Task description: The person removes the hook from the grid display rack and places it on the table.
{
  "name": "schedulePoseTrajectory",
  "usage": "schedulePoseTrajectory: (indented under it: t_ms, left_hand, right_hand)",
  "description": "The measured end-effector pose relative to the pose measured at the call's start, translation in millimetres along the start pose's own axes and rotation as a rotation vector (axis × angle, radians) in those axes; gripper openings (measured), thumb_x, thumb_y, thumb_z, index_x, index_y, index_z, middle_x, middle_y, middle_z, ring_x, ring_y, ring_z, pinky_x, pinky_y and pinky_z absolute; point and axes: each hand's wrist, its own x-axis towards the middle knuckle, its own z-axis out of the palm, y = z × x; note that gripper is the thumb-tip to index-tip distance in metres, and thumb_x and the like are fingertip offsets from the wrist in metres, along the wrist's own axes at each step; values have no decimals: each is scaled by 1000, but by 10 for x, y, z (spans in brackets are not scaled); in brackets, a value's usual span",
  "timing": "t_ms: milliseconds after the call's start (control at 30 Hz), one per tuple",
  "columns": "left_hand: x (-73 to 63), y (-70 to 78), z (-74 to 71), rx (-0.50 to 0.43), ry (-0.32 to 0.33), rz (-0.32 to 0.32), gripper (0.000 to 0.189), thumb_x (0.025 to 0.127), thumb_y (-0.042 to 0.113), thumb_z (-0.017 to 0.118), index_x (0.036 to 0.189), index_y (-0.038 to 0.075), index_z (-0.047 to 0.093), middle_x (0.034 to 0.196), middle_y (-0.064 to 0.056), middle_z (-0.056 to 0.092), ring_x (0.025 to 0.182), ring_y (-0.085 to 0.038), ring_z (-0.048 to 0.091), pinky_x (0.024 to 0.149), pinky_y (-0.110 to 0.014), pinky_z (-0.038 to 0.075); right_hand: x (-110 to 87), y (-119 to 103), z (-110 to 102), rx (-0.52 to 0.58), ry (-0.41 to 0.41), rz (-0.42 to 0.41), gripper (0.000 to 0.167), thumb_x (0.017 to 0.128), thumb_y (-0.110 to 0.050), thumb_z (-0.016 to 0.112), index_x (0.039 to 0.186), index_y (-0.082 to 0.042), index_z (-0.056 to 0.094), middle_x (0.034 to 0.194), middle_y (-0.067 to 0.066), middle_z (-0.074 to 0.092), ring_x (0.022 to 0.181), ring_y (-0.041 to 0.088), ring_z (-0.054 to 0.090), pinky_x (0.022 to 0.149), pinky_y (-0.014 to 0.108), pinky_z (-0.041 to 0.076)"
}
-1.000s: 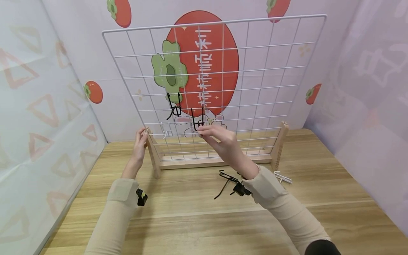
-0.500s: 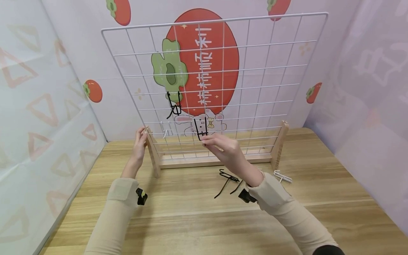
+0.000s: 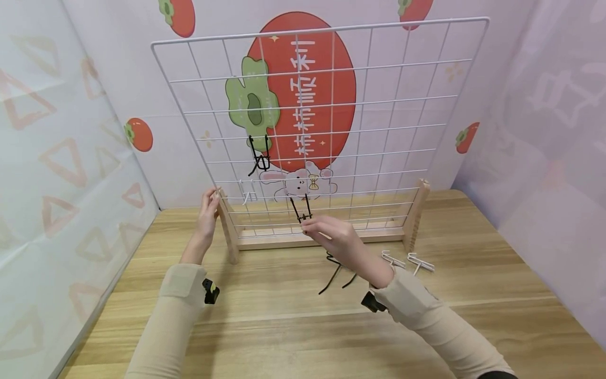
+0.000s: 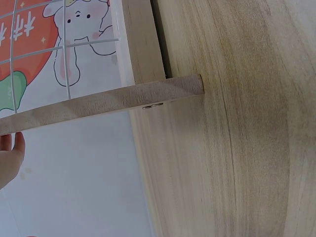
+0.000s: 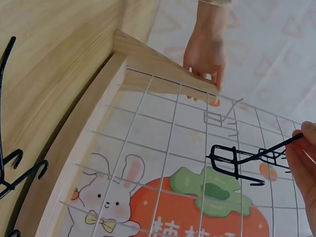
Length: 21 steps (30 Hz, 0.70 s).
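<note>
My left hand (image 3: 206, 213) grips the top of the left wooden upright (image 3: 229, 229) of a stand, which carries a white wire grid panel (image 3: 320, 30). In the left wrist view only part of that hand (image 4: 9, 160) shows, at the left edge. My right hand (image 3: 338, 239) pinches the end of a black wire display hook (image 5: 266, 151) between thumb and fingers. Its two prongs point up, in front of the lower grid; whether it touches the wires I cannot tell. Up and left of it, another black hook (image 3: 258, 158) hangs on the grid, with a white hook (image 3: 247, 197) below.
Several loose hooks lie on the wooden table (image 3: 274, 326) before the stand's right half. Black ones (image 3: 330, 280) are partly behind my right forearm. Two white hooks (image 3: 420, 261) lie farther right. A printed backdrop (image 3: 379, 95) stands behind the grid.
My right hand has moved down and slightly right with the black hook, from the grid's middle rows to the lower ones. My left hand has stayed on the upright.
</note>
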Motion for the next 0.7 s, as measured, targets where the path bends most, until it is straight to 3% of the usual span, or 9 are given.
schedulePoseTrajectory:
  t_ms: [133,300,367,433,533,700]
  left_hand:
    - [-4,36,8,-13,3,-13,32,98,22,26,129,12,26,127,-7,28,125,-24,19,106,-43,9]
    - [-51,138,50,-22,-4,-20,35,98,19,25,130,6,22,126,-5,29,125,-25,19,106,-42,9]
    - [-67,172,63,-21,-5,-25,34,98,19,25,129,7,22,126,-6,28,125,-25,19,106,-41,10]
    - [-78,191,69,-17,-8,-31,33,98,18,24,129,7,23,128,-8,27,125,-24,20,106,-41,10]
    - [-89,204,67,-12,-13,-36,34,98,19,24,130,7,22,132,-14,23,126,-25,19,106,-40,10]
    - [-86,180,55,-21,-10,-28,33,98,19,24,128,7,23,131,-13,24,125,-26,18,106,-42,9]
  right_hand:
    - [-64,16,47,-8,-11,-15,5,81,-2,61,84,1,63,87,12,65,82,21,62,74,23,49]
    - [-142,13,90,-28,-39,-2,19,89,-15,52,85,0,64,86,10,65,82,19,62,75,21,49]
    - [-170,10,106,-26,-48,6,16,87,-13,54,85,-1,64,86,9,65,82,19,62,75,21,48]
    - [-200,10,125,-22,-56,8,7,82,-6,61,86,-1,64,86,10,65,82,19,62,75,20,48]
    - [-244,21,160,-18,-66,2,17,71,6,67,86,-1,64,86,9,66,81,19,62,75,20,48]
    - [-306,30,214,-24,-87,5,18,68,7,69,84,-2,64,83,7,66,78,16,63,74,20,49]
